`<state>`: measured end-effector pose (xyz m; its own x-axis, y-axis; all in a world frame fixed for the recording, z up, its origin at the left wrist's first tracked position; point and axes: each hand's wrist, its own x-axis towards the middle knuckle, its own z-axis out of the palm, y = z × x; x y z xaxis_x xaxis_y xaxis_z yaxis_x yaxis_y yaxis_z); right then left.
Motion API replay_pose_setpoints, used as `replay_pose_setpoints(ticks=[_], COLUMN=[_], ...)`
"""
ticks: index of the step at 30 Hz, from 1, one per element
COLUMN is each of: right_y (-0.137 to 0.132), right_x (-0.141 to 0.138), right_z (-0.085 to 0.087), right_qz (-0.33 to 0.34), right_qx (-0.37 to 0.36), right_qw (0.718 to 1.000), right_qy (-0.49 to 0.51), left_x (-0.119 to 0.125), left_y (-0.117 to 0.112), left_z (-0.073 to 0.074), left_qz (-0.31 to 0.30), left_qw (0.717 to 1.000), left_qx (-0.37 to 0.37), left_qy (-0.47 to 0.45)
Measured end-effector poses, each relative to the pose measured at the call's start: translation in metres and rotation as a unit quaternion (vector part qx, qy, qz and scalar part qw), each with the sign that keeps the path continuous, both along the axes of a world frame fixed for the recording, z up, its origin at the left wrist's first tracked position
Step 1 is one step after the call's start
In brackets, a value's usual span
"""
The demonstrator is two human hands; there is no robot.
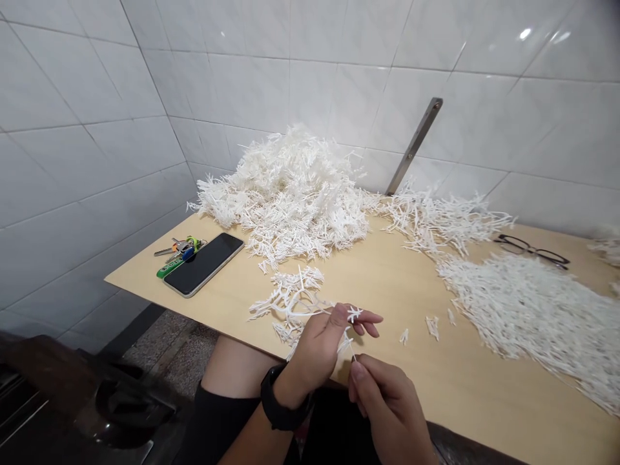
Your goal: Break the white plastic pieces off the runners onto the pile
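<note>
My left hand (320, 339), with a black watch (281, 400) on its wrist, pinches white branched plastic pieces between thumb and fingers. A star-shaped tip (354, 314) pokes out beside its thumb. Below and to the right, my right hand (387, 397) has thumb and forefinger closed on the end of a thin white plastic strand (352, 351) that runs up towards my left hand. Behind the left hand lies a small loose heap of white branched pieces (298, 294) on the light wooden board (387, 284).
A tall pile of white branched pieces (295, 194) stands against the tiled wall (339, 90). A flat spread of small white pieces (533, 310) covers the right side. Eyeglasses (533, 250), a phone (203, 263), keys (181, 247) and an upright metal bar (415, 145) are around.
</note>
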<state>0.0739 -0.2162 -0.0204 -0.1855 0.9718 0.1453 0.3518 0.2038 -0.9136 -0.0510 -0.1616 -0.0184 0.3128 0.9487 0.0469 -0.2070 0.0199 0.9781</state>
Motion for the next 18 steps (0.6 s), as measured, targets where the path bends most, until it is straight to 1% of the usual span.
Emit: replay_pose_setpoints(ticks=[5, 8, 9, 11, 13, 14, 15, 18], right_y=[-0.003, -0.004, -0.006, -0.011, -0.017, -0.019, -0.019, -0.017], right_x=[-0.002, 0.0, 0.001, 0.0, -0.001, -0.002, -0.002, 0.001], right_z=[-0.001, -0.003, -0.003, -0.002, 0.0, 0.0, 0.0, -0.002], right_qz=[-0.028, -0.026, -0.026, -0.021, -0.019, -0.02, -0.024, -0.034], right_qx=[0.077, 0.1, 0.105, 0.111, 0.113, 0.111, 0.108, 0.097], right_qw=[0.996, 0.992, 0.99, 0.988, 0.989, 0.99, 0.991, 0.994], right_qy=[-0.037, -0.076, -0.088, -0.102, -0.093, -0.082, -0.068, -0.038], left_x=[0.003, 0.004, 0.003, 0.002, 0.001, 0.0, 0.0, 0.0], left_y=[-0.001, 0.0, 0.002, 0.006, 0.011, 0.013, 0.014, 0.012], left_z=[0.002, 0.002, 0.001, -0.002, -0.005, -0.007, -0.007, -0.007], left_qz=[0.017, 0.018, 0.025, 0.063, 0.112, 0.12, 0.113, 0.067], left_qw=[1.0, 1.0, 1.0, 0.996, 0.984, 0.98, 0.981, 0.992], left_qx=[-0.011, -0.011, -0.015, -0.041, -0.075, -0.081, -0.079, -0.048], left_qy=[0.015, 0.01, -0.002, -0.054, -0.118, -0.134, -0.135, -0.099])
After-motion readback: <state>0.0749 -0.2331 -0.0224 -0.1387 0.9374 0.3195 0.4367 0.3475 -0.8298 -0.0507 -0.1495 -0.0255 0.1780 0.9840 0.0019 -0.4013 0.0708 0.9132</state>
